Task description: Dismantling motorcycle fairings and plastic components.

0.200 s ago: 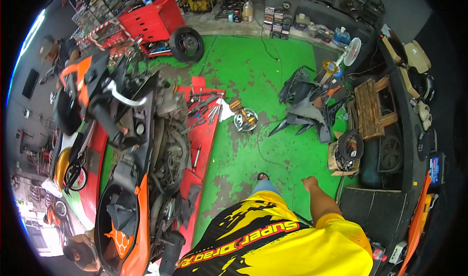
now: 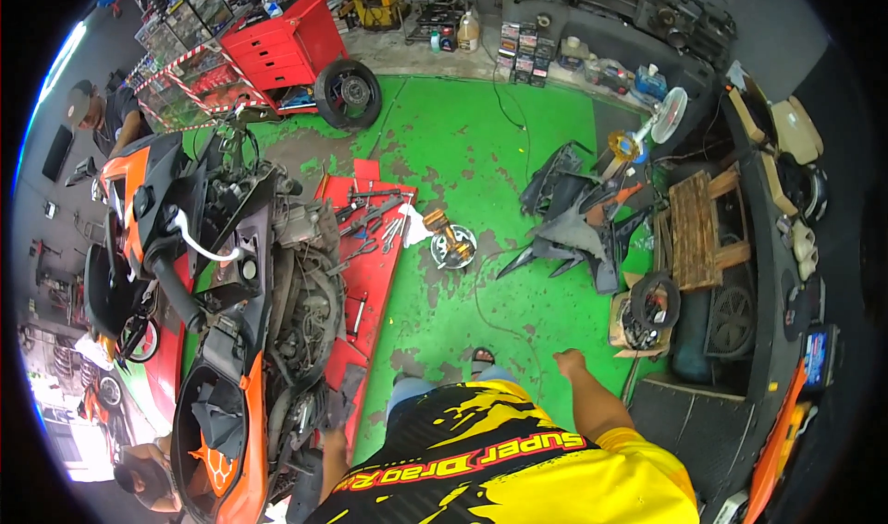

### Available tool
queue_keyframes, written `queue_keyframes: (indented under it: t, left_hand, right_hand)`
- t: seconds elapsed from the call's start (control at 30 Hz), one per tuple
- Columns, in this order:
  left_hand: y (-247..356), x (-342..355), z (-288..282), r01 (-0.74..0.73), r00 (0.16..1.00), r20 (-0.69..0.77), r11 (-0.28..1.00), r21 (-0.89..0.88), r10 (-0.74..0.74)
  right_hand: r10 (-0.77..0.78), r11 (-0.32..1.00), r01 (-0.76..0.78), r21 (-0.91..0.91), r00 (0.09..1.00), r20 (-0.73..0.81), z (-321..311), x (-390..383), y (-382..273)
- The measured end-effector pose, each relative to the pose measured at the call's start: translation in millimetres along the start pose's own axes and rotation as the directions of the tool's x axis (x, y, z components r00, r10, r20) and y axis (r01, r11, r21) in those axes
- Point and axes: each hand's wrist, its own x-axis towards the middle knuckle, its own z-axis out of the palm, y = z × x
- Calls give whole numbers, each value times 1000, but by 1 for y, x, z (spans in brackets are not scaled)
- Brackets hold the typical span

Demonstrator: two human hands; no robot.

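While my right hand (image 2: 566,361) hangs loosely curled and empty, my left hand (image 2: 333,411) touches the stripped orange-and-black scooter (image 2: 250,339); its grip I cannot tell.

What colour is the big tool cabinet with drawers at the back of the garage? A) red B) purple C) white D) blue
A: the tool cabinet with its stacked drawers is bright red, and it stands beside a loose black tyre at the edge of the green floor.
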Motion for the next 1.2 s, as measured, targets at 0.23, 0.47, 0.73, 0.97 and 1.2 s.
queue_keyframes:
  t: [0.23,0.47,0.73,0.97,1.2]
  left_hand:
    - [211,144,-135,-16,950,-230,704,-710,-211]
    - [260,293,-134,-521,851,180,756,397,493]
    - [379,443,-254,-346,933,-166,923,-170,319]
    - [511,490,-404,-214,977,-132,748,-628,169]
    - [480,561,-379,39,983,-146,906,-421,-110]
  right_hand:
    - [-266,933,279,229,960,-84,-13,56,-81]
    - [-82,905,155,397,977,-195,-45,140,-32]
    - [273,509,-248,824,955,119,-99,135,-96]
    - [-649,450,741,-498,654,388,-111,250,-153]
    - [-440,898,432,83,889,130,-313,410,-397]
